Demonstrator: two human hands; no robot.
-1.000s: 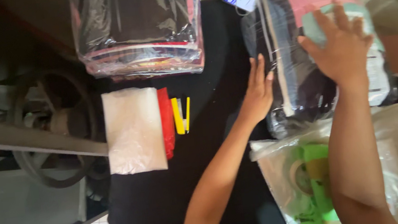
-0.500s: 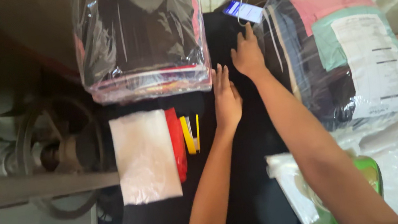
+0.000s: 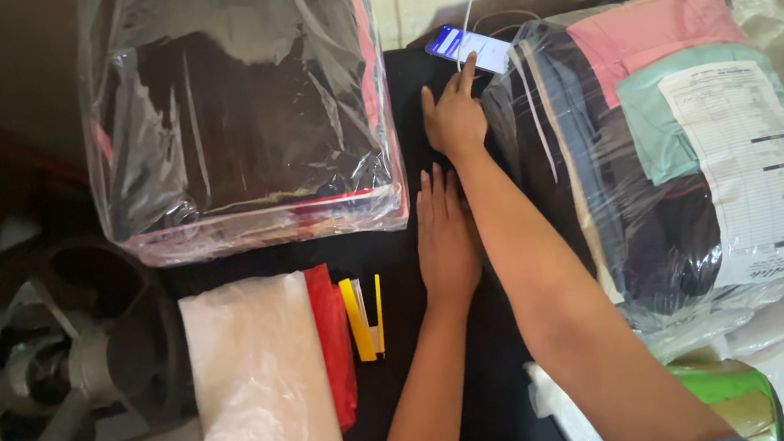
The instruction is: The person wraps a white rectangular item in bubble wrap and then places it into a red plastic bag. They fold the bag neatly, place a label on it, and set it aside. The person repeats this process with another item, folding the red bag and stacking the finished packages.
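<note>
My left hand lies flat, palm down, fingers together, on the black table top. My right hand reaches further back, its fingertip touching a lit phone with a white cable plugged in. To the right sits a large clear plastic bundle of folded clothes with a printed paper sheet on top. A second plastic-wrapped bundle of dark clothes lies at the back left. Neither hand holds anything.
A white plastic packet lies over a red one, beside a yellow cutter. A sewing-machine wheel and frame show at the left. White bags and a green roll sit at the lower right.
My right hand left the top of the right bundle and moved to the phone. My left hand slid up the table and settled flat. The view shifted closer.
</note>
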